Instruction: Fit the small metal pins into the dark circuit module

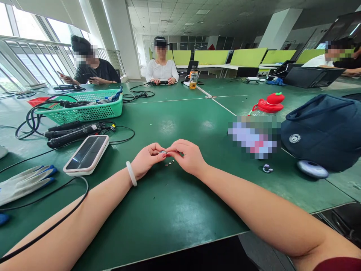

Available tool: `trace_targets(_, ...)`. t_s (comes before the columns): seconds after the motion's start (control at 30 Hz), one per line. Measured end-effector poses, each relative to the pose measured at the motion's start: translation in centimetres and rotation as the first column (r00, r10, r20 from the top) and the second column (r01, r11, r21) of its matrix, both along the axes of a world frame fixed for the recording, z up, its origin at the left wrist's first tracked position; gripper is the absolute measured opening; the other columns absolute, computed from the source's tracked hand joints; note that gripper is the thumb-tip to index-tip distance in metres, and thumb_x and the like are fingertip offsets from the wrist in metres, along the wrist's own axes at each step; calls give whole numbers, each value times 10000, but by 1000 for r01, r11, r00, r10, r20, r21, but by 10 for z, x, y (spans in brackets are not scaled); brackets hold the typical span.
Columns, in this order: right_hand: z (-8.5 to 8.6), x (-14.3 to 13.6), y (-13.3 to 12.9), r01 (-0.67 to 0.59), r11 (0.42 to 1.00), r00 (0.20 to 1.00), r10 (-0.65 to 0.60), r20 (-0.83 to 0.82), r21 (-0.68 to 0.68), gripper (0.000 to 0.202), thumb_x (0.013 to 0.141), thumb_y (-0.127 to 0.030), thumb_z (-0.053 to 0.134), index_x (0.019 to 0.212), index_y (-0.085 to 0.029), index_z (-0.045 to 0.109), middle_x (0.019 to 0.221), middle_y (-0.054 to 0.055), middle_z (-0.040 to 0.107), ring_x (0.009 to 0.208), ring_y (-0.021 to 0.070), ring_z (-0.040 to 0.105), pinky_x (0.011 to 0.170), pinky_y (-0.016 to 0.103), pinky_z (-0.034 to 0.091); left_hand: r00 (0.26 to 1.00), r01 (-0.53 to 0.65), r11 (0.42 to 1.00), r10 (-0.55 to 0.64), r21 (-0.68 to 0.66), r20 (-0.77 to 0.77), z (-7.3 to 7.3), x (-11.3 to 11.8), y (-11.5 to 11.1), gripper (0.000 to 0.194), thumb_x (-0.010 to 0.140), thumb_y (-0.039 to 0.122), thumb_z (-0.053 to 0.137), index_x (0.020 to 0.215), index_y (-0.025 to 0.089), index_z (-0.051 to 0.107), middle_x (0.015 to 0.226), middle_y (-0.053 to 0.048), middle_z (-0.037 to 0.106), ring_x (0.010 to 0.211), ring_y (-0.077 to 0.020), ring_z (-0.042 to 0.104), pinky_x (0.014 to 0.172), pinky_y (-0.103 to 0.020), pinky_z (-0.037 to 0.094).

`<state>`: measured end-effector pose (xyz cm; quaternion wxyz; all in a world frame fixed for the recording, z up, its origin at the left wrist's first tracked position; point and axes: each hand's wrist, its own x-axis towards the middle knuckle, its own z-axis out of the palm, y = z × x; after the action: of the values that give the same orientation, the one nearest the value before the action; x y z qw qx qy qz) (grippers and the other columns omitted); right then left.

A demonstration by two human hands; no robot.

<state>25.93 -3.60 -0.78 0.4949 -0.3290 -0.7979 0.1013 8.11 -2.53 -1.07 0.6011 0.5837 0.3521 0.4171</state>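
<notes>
My left hand (149, 159) is closed in a pinch, thumb against forefinger, on a small silvery part (162, 152) too small to name. Fingertips of my right hand (187, 156) meet the left ones at that part and are pinched together; what lies between them is hidden. Both hands are just above the green table (180, 203). Below the fingertips lie a tiny oblong metal piece (171, 162) and an even smaller bit (166, 165).
Left stand a phone (87, 154), gloves (25, 182), black cabled devices (75, 133) and a green basket (93, 111); a cable (63, 222) crosses my left forearm. Right are a red-lidded bottle (269, 105), a navy bag (324, 131) and a rounded case (312, 169). People sit across the table.
</notes>
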Motion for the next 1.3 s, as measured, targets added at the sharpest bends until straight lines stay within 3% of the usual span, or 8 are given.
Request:
trace_targets(0.27,0,0,1,14,1000,1000,-15,22,10,111,819,-222,578,789,-209,684,741,8,641,709,115,569,677,235,460,998,-17,1000,19,26,-63,2,1,-1,284,644,311,748,740,150,535,715,1,649,659,-100,570,665,-242,425)
trace_targets(0.8,-2,0,1,37,999,999,-37,40,-23,107,808,-245,587,785,-206,685,761,17,646,711,119,568,673,240,459,995,-73,997,75,23,-64,4,3,-1,301,610,313,764,696,153,523,695,3,649,634,-104,574,648,-241,423)
trace_targets(1.3,0,1,1,43,998,998,-41,51,-42,100,796,-273,610,759,-201,670,737,10,639,665,112,547,642,238,440,998,-53,998,53,15,-36,3,1,-1,284,632,314,757,715,146,544,690,6,636,643,-97,555,656,-239,418)
